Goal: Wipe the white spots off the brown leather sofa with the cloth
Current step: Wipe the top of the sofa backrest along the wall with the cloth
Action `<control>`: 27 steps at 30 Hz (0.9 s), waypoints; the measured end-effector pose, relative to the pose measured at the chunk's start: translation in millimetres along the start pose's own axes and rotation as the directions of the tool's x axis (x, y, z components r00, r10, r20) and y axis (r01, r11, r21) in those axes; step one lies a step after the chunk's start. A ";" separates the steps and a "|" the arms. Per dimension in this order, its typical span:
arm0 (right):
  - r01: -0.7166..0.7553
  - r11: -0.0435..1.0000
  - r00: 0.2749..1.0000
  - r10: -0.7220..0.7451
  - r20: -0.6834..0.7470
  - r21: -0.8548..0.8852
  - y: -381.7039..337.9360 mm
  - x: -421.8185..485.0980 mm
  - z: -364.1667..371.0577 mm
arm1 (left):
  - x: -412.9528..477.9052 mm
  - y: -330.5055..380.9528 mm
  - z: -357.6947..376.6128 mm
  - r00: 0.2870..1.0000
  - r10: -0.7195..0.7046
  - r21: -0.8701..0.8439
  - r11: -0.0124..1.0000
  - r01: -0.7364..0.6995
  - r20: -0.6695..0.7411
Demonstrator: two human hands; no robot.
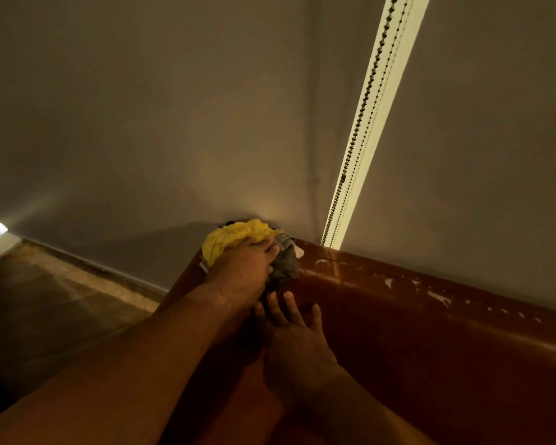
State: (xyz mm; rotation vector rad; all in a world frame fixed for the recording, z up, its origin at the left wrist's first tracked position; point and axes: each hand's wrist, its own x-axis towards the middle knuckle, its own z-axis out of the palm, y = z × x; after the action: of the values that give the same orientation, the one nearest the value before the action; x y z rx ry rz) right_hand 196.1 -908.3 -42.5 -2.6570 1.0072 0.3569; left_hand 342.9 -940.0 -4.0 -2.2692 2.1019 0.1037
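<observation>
The brown leather sofa fills the lower right, its top edge running along the wall. White spots and flakes dot that top edge to the right of my hands. My left hand presses a bunched yellow and grey cloth onto the sofa's top corner by the wall. My right hand lies flat on the sofa back just below the cloth, fingers spread, holding nothing.
Plain walls meet in a corner behind the sofa. A beaded blind chain hangs beside a bright strip of window light. A wooden floor and skirting board lie to the left of the sofa.
</observation>
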 end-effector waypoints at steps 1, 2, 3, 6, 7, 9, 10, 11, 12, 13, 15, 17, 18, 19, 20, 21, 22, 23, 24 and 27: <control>0.008 1.000 1.000 -0.008 -0.007 -0.008 2.0 -0.1 0.8 | -6.5 -3.1 -0.8 1.000 0.015 -0.045 0.999 -0.015 0.005; 0.014 1.000 1.000 -0.014 -0.017 -0.012 4.2 -0.5 0.8 | -11.4 -5.9 -1.0 1.000 0.009 -0.117 0.993 -0.009 -0.001; 0.019 1.000 1.000 -0.019 -0.021 -0.011 4.7 -1.3 0.8 | -19.4 -9.8 -2.3 1.000 0.003 -0.166 0.986 -0.001 0.016; 0.021 1.000 1.000 -0.021 -0.011 0.021 3.8 -1.7 -5.1 | -41.4 -24.2 -2.5 0.999 -0.045 -0.025 0.999 0.045 0.002; 0.029 0.999 0.999 -0.029 -0.015 0.034 2.7 -2.8 -8.9 | -48.5 -28.4 -0.5 0.998 -0.061 0.019 0.998 0.061 0.023; 0.050 0.995 0.997 -0.045 -0.060 0.086 3.4 -11.1 -13.9 | -65.1 -30.5 7.1 0.993 -0.110 0.055 0.993 0.107 0.052; 0.061 0.991 0.994 -0.050 -0.094 0.120 4.6 -17.6 -14.4 | -69.0 -28.5 9.9 0.987 -0.143 0.067 0.988 0.139 0.065; 0.065 0.989 0.991 -0.049 -0.121 0.133 7.6 -25.2 -12.9 | -73.4 -25.1 10.9 0.978 -0.196 0.062 0.979 0.192 0.064; 0.052 0.990 0.992 -0.036 -0.124 0.129 12.2 -31.8 -9.3 | -73.3 -21.1 13.1 0.967 -0.252 0.003 0.968 0.252 0.035; 0.024 0.994 0.995 -0.013 -0.098 0.108 18.2 -36.8 -5.5 | -71.1 -17.6 9.6 0.958 -0.286 -0.070 0.956 0.285 -0.002; -0.085 0.992 0.992 0.094 -0.090 0.094 51.1 -60.7 -3.4 | -54.4 13.6 0.5 0.963 -0.259 -0.095 0.963 0.252 -0.070; -0.116 0.992 0.985 0.122 -0.124 0.052 67.9 -71.0 -4.9 | -37.6 30.6 -4.8 0.949 -0.302 -0.139 0.947 0.289 -0.088; -0.113 0.993 0.983 0.114 -0.145 0.018 72.8 -74.7 -6.2 | -28.1 39.9 -5.1 0.953 -0.287 -0.118 0.954 0.275 -0.094; -0.106 0.994 0.983 0.104 -0.155 -0.004 75.3 -77.9 -5.8 | -20.9 50.3 -6.2 0.962 -0.259 -0.063 0.965 0.255 -0.082; -0.099 0.995 0.985 0.095 -0.147 -0.021 76.0 -79.4 -6.0 | -13.3 59.8 -8.6 0.968 -0.229 -0.049 0.973 0.225 -0.100; -0.099 0.995 0.988 0.095 -0.122 -0.033 77.6 -80.0 -5.8 | -7.6 67.4 -8.5 0.973 -0.207 -0.044 0.978 0.204 -0.106; -0.097 0.995 0.991 0.093 -0.095 -0.039 80.9 -79.5 -3.6 | -2.2 75.1 -7.5 0.976 -0.186 -0.033 0.983 0.183 -0.110; -0.094 0.995 0.993 0.091 -0.077 -0.042 85.4 -78.6 -0.9 | 2.9 81.3 -6.7 0.981 -0.153 -0.022 0.988 0.151 -0.122; -0.095 0.995 0.993 0.092 -0.073 -0.040 88.6 -77.9 1.2 | 4.2 82.9 -3.8 0.981 -0.129 -0.041 0.991 0.124 -0.143; -0.104 0.994 0.991 0.100 -0.089 -0.034 92.8 -75.5 9.1 | 2.1 67.2 0.1 0.985 -0.039 -0.078 0.997 0.026 -0.168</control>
State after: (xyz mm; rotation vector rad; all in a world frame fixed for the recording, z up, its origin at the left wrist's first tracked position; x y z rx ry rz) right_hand 77.5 -926.2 -42.2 -2.6821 1.1774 0.2866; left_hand 276.0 -947.3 -3.5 -2.4352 2.1746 -0.0114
